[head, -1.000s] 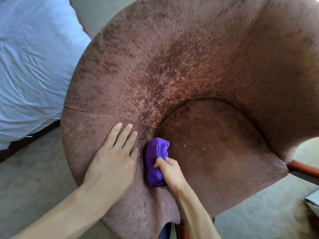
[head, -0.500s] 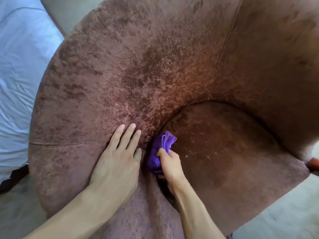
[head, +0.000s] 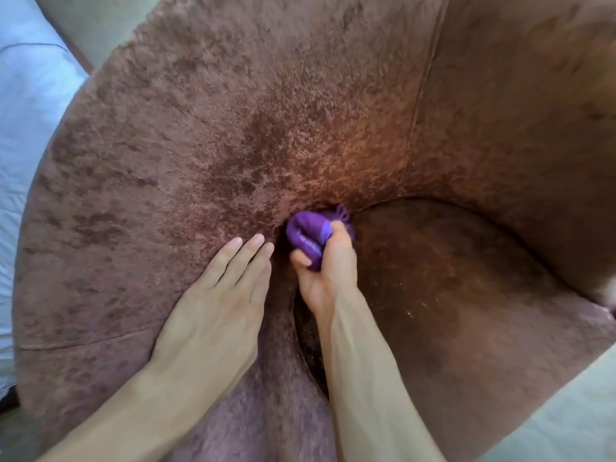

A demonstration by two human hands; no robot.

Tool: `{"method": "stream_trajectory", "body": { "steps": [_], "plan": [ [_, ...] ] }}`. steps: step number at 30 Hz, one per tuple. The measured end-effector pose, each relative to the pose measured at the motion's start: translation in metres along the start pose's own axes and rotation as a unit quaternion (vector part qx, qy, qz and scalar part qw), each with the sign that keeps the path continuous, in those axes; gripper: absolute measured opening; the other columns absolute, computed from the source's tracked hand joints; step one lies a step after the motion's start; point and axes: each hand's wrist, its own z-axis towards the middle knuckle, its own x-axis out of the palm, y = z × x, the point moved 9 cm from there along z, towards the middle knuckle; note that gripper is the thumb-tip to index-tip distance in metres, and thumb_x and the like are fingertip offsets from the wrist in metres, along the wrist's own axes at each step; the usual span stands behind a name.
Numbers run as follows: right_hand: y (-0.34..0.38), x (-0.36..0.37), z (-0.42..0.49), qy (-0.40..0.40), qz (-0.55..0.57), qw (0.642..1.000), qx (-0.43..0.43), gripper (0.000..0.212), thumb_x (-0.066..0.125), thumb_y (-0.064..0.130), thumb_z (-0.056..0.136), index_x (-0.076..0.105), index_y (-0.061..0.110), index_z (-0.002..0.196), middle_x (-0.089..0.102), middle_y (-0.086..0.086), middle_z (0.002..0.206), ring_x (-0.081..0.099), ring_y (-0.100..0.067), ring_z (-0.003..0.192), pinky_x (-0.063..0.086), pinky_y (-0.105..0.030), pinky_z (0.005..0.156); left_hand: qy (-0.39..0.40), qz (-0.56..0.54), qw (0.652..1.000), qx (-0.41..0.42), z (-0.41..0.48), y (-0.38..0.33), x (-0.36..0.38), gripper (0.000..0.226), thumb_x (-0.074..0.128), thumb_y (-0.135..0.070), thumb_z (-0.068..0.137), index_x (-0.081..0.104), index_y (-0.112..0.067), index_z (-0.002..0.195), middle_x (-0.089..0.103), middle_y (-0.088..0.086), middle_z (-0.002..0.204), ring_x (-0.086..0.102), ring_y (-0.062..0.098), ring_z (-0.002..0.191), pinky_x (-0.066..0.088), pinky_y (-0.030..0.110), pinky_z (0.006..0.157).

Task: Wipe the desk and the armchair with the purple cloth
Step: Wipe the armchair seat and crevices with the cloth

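While wiping: both hands work on the armchair (head: pixel 233 145).
Right hand (head: pixel 328 265): fist closed around the purple cloth (head: pixel 306 233), pressed into the seat crease.
Left hand (head: pixel 216 305): flat, fingers spread, holding nothing.

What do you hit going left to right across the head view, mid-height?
Pale blue bedding → armchair's curved side → left hand flat on it → purple cloth → right hand → seat cushion

a pale blue sheet (head: pixel 30 135), wrinkled, occupies the far left edge. a light grey floor (head: pixel 560 425) shows at the near right corner. a pale wall (head: pixel 86 25) lies at the far left.
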Motion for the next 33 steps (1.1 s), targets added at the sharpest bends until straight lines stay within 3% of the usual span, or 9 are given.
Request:
{"method": "stream_trajectory", "body": {
  "steps": [3, 6, 8, 9, 14, 16, 19, 22, 33],
  "plan": [
    [0.025, 0.001, -0.002, -0.002, 0.033, 0.998, -0.06, 0.037, 0.047, 0.007, 0.092, 0.063, 0.021, 0.061, 0.055, 0.001, 0.061, 0.041, -0.009, 0.038, 0.026, -0.018, 0.032, 0.002, -0.008, 1.0, -0.017, 0.001, 0.001, -0.001, 0.07, 0.022, -0.023, 0.091, 0.028, 0.011, 0.152, 0.017, 0.03, 0.163, 0.012, 0.045, 0.154, 0.002, 0.057, 0.126],
    [0.05, -0.046, -0.002, -0.139, -0.135, 0.973, -0.128, 0.016, 0.055, 0.02, 0.09, 0.064, 0.019, 0.077, 0.063, -0.002, 0.078, 0.062, -0.02, 0.059, 0.047, -0.026, 0.041, 0.015, 0.004, 1.0, -0.014, 0.001, -0.005, 0.002, 0.071, 0.005, -0.024, 0.093, 0.004, 0.01, 0.155, -0.013, 0.035, 0.161, -0.017, 0.051, 0.151, -0.021, 0.061, 0.119],
    [0.073, -0.064, 0.005, -0.198, -0.356, 0.898, -0.166, 0.015, 0.055, 0.029, 0.09, 0.062, 0.017, 0.085, 0.069, -0.013, 0.099, 0.068, -0.035, 0.089, 0.06, -0.044, 0.073, 0.036, 0.0, 0.999, -0.034, 0.004, -0.007, 0.008, 0.07, 0.007, -0.028, 0.097, -0.005, 0.01, 0.154, -0.026, 0.036, 0.158, -0.031, 0.052, 0.146, -0.031, 0.063, 0.112],
    [0.08, -0.067, 0.01, -0.203, -0.479, 0.837, -0.17, 0.018, 0.054, 0.033, 0.091, 0.061, 0.016, 0.088, 0.067, -0.02, 0.108, 0.065, -0.04, 0.099, 0.055, -0.047, 0.088, 0.051, -0.002, 0.998, -0.037, 0.007, -0.01, 0.012, 0.071, 0.011, -0.031, 0.099, -0.008, 0.011, 0.153, -0.03, 0.036, 0.156, -0.035, 0.052, 0.143, -0.034, 0.063, 0.11],
    [0.023, -0.053, 0.051, -0.061, -0.8, 0.588, -0.098, 0.043, 0.054, 0.034, 0.098, 0.057, 0.009, 0.133, 0.041, -0.028, 0.137, 0.061, -0.047, 0.108, 0.046, -0.039, 0.097, 0.085, -0.021, 0.995, -0.055, 0.014, -0.007, 0.023, 0.071, 0.013, -0.032, 0.101, -0.016, 0.012, 0.15, -0.04, 0.035, 0.15, -0.045, 0.051, 0.137, -0.042, 0.063, 0.101],
    [0.003, -0.054, 0.058, -0.026, -0.84, 0.539, -0.062, 0.045, 0.053, 0.036, 0.097, 0.055, 0.007, 0.132, 0.039, -0.029, 0.139, 0.06, -0.047, 0.112, 0.046, -0.04, 0.099, 0.101, -0.026, 0.993, -0.047, 0.015, -0.008, 0.027, 0.069, 0.011, -0.03, 0.101, -0.017, 0.013, 0.148, -0.041, 0.036, 0.149, -0.045, 0.052, 0.136, -0.043, 0.063, 0.099],
    [0.009, -0.057, 0.056, -0.04, -0.853, 0.511, -0.095, 0.041, 0.054, 0.039, 0.094, 0.058, 0.015, 0.127, 0.044, -0.023, 0.133, 0.062, -0.047, 0.106, 0.049, -0.043, 0.094, 0.115, -0.032, 0.992, -0.037, 0.018, -0.009, 0.029, 0.069, 0.01, -0.028, 0.102, -0.017, 0.015, 0.148, -0.041, 0.038, 0.148, -0.045, 0.054, 0.135, -0.043, 0.063, 0.098],
    [-0.01, -0.064, 0.041, 0.002, -0.9, 0.428, -0.084, 0.041, 0.055, 0.039, 0.091, 0.059, 0.022, 0.128, 0.044, -0.018, 0.133, 0.065, -0.046, 0.102, 0.053, -0.045, 0.088, 0.122, -0.033, 0.991, -0.036, 0.023, -0.011, 0.031, 0.068, 0.009, -0.028, 0.103, -0.019, 0.016, 0.147, -0.043, 0.039, 0.146, -0.048, 0.055, 0.132, -0.044, 0.063, 0.096],
    [-0.054, -0.089, 0.022, 0.011, -0.886, 0.457, -0.077, 0.038, 0.05, 0.041, 0.092, 0.061, 0.026, 0.126, 0.045, -0.014, 0.126, 0.065, -0.046, 0.098, 0.053, -0.046, 0.085, 0.133, -0.011, 0.991, -0.027, 0.025, -0.016, 0.039, 0.065, 0.005, -0.025, 0.103, -0.026, 0.021, 0.137, -0.04, 0.037, 0.148, -0.051, 0.056, 0.123, -0.042, 0.066, 0.091]
  ]
}}
